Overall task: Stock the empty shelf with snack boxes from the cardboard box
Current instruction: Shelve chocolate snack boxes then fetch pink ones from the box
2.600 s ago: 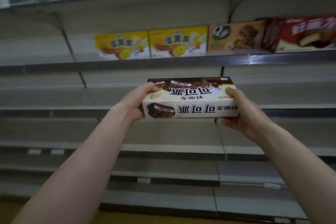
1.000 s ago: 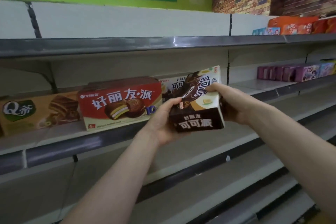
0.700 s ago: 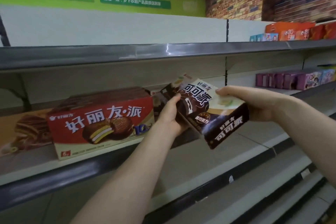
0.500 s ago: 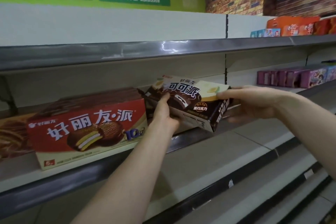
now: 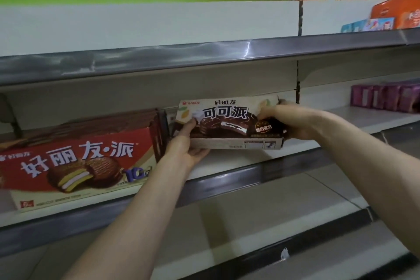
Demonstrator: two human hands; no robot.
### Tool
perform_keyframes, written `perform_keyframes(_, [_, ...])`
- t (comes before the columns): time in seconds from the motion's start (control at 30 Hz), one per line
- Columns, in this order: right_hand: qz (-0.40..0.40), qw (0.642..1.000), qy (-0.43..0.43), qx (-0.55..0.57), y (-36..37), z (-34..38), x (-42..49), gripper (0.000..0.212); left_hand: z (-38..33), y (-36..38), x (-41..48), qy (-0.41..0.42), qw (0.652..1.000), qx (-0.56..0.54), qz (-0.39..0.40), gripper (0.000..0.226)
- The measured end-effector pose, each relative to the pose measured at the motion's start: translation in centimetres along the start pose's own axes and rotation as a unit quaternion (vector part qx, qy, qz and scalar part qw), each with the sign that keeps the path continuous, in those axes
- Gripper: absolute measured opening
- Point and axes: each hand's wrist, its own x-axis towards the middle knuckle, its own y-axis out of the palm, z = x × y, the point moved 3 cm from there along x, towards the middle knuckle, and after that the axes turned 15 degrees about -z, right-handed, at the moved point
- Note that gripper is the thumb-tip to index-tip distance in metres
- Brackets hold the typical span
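A dark brown and cream cocoa pie box sits over the shelf, front face toward me, slightly tilted. My left hand grips its lower left corner, thumb on the front. Its right end is gripped by my right hand, fingers curled over the top right corner. A red pie box stands on the same shelf just to the left. Another box of the same kind is partly hidden behind the held one. The cardboard box is out of view.
The shelf above overhangs closely. Purple packs stand on the neighbouring shelf at the right, orange and blue boxes on the top right. Lower shelves run beneath my arms.
The cocoa pie box has been turned from end-on and tilted to face front and moved in onto the shelf beside the red box. Both hands kept hold of it.
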Motion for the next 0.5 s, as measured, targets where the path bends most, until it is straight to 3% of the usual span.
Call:
perform_keyframes(0.17, [-0.002, 0.999, -0.031, -0.017, -0.1, -0.8, 3.8, 0.038, -0.6, -0.5, 0.4, 0.136, 0.98, 0.136, -0.044, 0.061])
perform_keyframes(0.27, [-0.003, 0.996, -0.075, -0.055, 1.5, -1.0, 5.6, 0.052, -0.8, -1.3, 0.5, 0.224, 0.942, 0.234, -0.092, 0.052])
perform_keyframes(0.37, [0.007, 0.989, -0.125, -0.077, 3.0, -1.3, 6.3, 0.08, -0.9, -2.1, 0.7, 0.279, 0.9, 0.312, -0.122, 0.072])
perform_keyframes(0.5, [0.054, 0.982, -0.145, -0.112, 3.8, -2.4, 6.8, 0.045, -0.2, -2.4, 0.9, 0.345, 0.857, 0.361, -0.127, 0.102])
